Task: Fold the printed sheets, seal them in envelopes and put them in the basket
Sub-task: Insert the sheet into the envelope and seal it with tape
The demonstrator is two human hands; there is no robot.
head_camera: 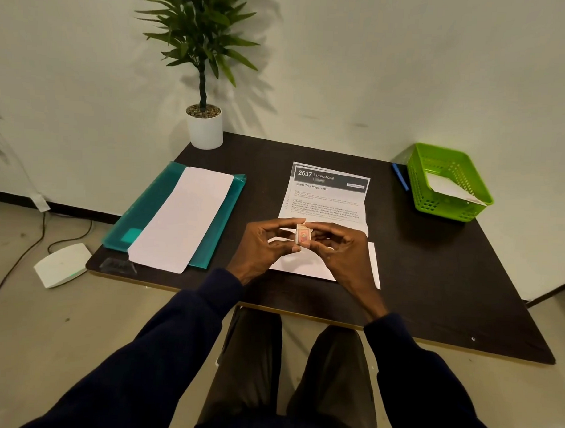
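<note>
1. Work area: a dark table [432,283] set against a pale wall, with a potted plant [204,128] at the far corner, beyond and left of the hands.
2. Hand state: the left hand [261,245] and right hand [340,251] are brought together above the near edge. Both pinch one small printed piece [303,235] between their fingertips. It looks like a stamp or seal, but it is too small to identify.
3. Task items: the printed sheet [326,196] lies just beyond the hands, opened out with creases across it. A white envelope [305,266], as it appears, lies directly beneath them. The basket [451,208] stands well to the right, already holding one white item.
4. Probable step: preparing the piece for the envelope.
5. Keep the pinch light and at the edges so the piece is not creased.
6. Hold it low over the envelope, so that a drop lands on paper.
7. Stock: more white paper [185,217] rests on a teal folder [146,215], left of the hands.
</note>
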